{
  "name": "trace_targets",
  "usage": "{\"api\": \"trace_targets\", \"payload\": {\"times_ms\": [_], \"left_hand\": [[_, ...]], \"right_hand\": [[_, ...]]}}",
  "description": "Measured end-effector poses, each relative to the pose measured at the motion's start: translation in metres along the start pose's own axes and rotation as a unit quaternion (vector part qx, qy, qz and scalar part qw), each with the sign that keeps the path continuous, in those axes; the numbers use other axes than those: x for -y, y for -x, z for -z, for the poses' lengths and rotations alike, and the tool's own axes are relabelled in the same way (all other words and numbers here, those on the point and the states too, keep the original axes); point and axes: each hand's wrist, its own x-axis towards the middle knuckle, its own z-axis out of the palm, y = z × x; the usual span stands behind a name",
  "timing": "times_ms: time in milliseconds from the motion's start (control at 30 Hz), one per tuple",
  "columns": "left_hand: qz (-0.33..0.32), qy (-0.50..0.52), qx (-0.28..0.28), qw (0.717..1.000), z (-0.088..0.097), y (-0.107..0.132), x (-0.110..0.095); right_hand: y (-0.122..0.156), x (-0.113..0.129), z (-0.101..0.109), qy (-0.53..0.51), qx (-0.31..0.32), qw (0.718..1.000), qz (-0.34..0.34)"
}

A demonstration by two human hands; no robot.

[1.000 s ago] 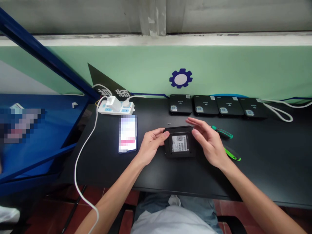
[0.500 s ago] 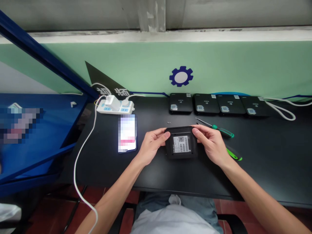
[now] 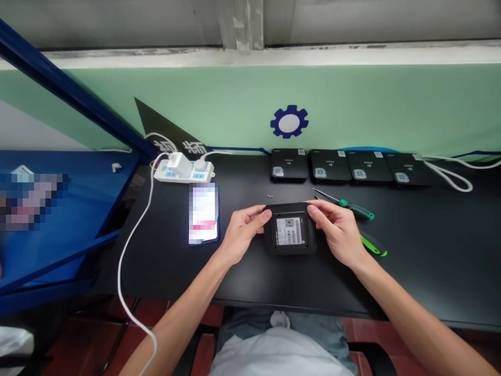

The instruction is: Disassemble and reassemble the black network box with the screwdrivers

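Observation:
A small black device (image 3: 290, 230) with a white barcode label lies face down on the black table (image 3: 274, 277), right in front of me. My left hand (image 3: 242, 232) grips its left edge, thumb on the top corner. My right hand (image 3: 338, 230) grips its right edge, fingers curled over the upper right corner. Two tiny screws (image 3: 270, 196) lie on the table just behind the device.
Behind my right hand lie a thin green-handled screwdriver (image 3: 348, 206) and a thicker green and black tool (image 3: 371, 245). Several black devices (image 3: 350, 167) line the green wall. A lit phone (image 3: 203, 213), a white power strip (image 3: 183, 169) and a blue frame (image 3: 58, 219) are at the left.
My right hand, open above the device one second ago, has come down and closed on its right edge. The left hand kept its grip.

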Motion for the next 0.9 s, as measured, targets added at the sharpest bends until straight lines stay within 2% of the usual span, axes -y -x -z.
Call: {"api": "trace_targets", "payload": {"times_ms": [100,333,400,467,533,600,767,900], "left_hand": [[0.009,-0.008,0.000,1.000,0.001,0.000,0.000],[0.008,-0.080,0.060,0.995,0.000,-0.001,0.000],[0.003,-0.075,0.042,0.996,0.000,-0.001,0.001],[-0.004,-0.053,-0.006,0.999,0.000,-0.002,0.002],[-0.010,-0.009,-0.051,0.999,0.001,-0.003,0.001],[-0.012,0.042,-0.069,0.997,0.002,-0.003,-0.001],[-0.002,0.086,-0.037,0.996,-0.002,0.000,-0.008],[0.005,-0.018,0.009,1.000,-0.004,0.001,-0.006]], "right_hand": [[0.001,0.003,0.000,-0.013,0.009,1.000,-0.006],[0.005,0.009,-0.003,-0.067,0.070,0.994,-0.045],[0.004,0.006,-0.002,-0.085,0.071,0.993,-0.052],[0.003,0.001,-0.001,-0.104,0.071,0.990,-0.056],[0.002,-0.003,-0.002,-0.121,0.079,0.988,-0.057],[0.000,-0.006,-0.003,-0.133,0.086,0.986,-0.054],[0.000,-0.006,-0.006,-0.133,0.083,0.987,-0.047],[0.005,0.001,-0.006,-0.105,0.108,0.987,-0.057]]}}
